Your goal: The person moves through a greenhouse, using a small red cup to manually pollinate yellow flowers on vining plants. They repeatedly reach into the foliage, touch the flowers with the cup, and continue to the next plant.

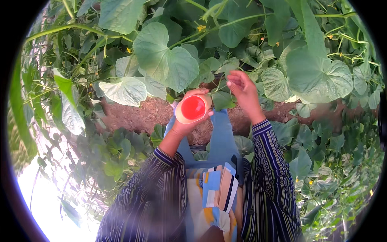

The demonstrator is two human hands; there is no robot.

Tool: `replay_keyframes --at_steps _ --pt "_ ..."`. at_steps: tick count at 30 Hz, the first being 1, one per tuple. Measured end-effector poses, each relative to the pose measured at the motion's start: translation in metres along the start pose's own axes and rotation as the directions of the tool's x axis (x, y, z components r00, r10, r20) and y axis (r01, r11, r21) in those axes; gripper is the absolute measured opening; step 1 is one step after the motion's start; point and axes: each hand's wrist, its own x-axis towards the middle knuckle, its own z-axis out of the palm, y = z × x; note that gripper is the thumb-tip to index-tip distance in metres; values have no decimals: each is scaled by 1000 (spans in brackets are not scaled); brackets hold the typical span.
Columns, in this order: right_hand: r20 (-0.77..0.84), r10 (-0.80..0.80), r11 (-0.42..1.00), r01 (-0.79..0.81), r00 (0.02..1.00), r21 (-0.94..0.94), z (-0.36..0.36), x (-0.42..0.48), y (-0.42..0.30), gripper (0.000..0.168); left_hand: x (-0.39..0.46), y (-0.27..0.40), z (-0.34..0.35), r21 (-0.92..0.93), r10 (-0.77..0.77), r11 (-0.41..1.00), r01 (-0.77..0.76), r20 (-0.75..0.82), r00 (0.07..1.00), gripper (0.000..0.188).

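Observation:
My left hand [184, 127] is wrapped around a pale cup [179, 116] with bright red liquid [193, 107] in it. The cup's mouth faces up toward me. To its right, my right hand [245, 95] is raised among the vine leaves, its fingers bent and its thumb near the index finger. Whether anything small is between those fingertips cannot be made out. A thin green stem [218, 86] and a drooping leaf [223, 100] are between the two hands. One broad cucumber-like leaf [169, 59] spreads just beyond the cup.
Dense vines with small yellow flowers [201, 28] fill the far side. A bare soil path [133, 116] crosses below my hands, with my blue-trousered legs [222, 133] over it. More foliage [305, 151] grows at the near right. A thick stem [72, 26] arches across the upper left.

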Motion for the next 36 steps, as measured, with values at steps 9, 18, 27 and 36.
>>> replay_keyframes --at_steps 9,18,27,36 --pt "-178 19 992 3 984 123 14 141 126 33 86 -166 24 -25 -204 979 204 13 979 58" --pt "-232 93 952 -18 968 305 54 281 172 71 179 -263 -37 78 -42 996 50 -99 994 48" --pt "-137 90 965 -52 986 259 73 348 163 37 234 -290 -97 84 -45 995 59 -164 985 56" --pt "-18 179 980 -176 984 88 71 364 174 30 254 -308 -119 97 -6 995 23 -167 986 55"
